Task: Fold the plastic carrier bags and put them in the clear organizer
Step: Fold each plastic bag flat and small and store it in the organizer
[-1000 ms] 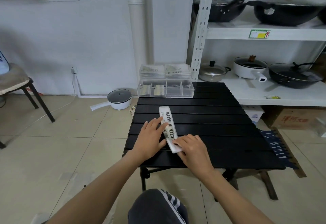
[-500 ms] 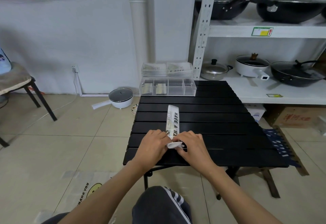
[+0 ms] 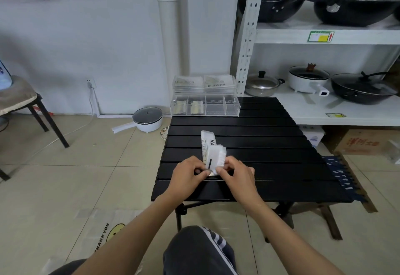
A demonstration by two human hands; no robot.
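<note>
A white plastic carrier bag (image 3: 208, 142), folded into a narrow strip with black print, lies on the black slatted table (image 3: 259, 144). Its near end is turned up and over the strip. My left hand (image 3: 186, 173) and my right hand (image 3: 237, 174) pinch that folded near end from either side, fingers curled on it. The clear organizer (image 3: 216, 107) stands at the table's far edge, with folded bags in its two left compartments and its lid tipped up behind.
A white shelf unit (image 3: 324, 112) with pots and woks stands to the right. A small white electric pot (image 3: 147, 119) sits on the floor left of the table. A flat carrier bag (image 3: 104, 231) lies on the floor by my knee. A chair (image 3: 32, 110) is at far left.
Both hands went from pressing the strip flat to lifting its near end and folding it forward over the strip. The visible strip is shorter now.
</note>
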